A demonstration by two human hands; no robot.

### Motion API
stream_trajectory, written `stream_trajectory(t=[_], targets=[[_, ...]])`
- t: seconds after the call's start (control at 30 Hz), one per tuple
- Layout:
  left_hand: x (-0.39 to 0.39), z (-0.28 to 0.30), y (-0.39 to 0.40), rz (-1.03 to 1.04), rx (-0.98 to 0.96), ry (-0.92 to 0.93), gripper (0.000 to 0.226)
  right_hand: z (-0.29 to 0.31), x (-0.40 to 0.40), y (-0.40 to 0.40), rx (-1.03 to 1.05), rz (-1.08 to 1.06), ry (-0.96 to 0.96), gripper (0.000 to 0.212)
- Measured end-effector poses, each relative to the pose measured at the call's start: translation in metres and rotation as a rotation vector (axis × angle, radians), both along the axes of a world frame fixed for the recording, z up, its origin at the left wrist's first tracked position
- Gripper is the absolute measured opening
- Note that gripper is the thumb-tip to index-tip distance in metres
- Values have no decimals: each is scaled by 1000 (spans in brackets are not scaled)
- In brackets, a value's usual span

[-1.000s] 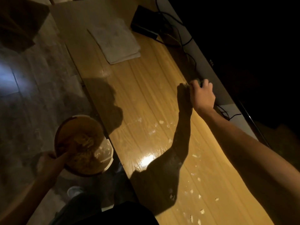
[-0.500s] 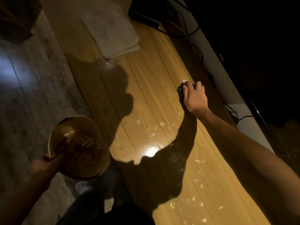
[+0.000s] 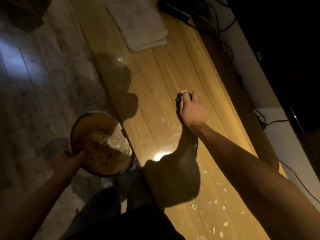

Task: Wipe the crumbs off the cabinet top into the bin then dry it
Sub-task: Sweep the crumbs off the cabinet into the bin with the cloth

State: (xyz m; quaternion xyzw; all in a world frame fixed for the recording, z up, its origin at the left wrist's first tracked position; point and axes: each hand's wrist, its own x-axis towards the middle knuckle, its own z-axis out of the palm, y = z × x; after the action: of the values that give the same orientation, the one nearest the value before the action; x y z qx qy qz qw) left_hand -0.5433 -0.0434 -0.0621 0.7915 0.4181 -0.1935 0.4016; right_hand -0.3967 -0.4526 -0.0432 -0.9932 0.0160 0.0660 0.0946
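Crumbs lie scattered on the wooden cabinet top. The right hand presses a sponge onto it, fingers curled over. The left hand grips the bin rim beside the edge. A folded cloth lies farther along, cables behind.

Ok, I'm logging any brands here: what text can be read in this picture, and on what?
"TCL", on the lower bezel of the TV, at the back of the cabinet top.
Nothing else readable: the folded cloth and the bin show no legible text.
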Motion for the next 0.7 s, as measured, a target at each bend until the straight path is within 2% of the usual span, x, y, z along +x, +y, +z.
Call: stream_trajectory(t=[0.13,0.33,0.47,0.57,0.7], targets=[[-15,4,4,9,-56,-146,16,1,-37,70,38,67,-19,41],[-33,11,16,-41,-44,-130,26,3,-100,188,60,234,-46,33],[-43,29,16,-84,-10,-188,31,0,-152,249,135,393,14,30],[-53,37,17,-71,-66,-197,28,7,-175,259,216,356,-22,29],[-67,32,12,-72,-108,-168,40,27,-168,215,288,209,-109,30]])
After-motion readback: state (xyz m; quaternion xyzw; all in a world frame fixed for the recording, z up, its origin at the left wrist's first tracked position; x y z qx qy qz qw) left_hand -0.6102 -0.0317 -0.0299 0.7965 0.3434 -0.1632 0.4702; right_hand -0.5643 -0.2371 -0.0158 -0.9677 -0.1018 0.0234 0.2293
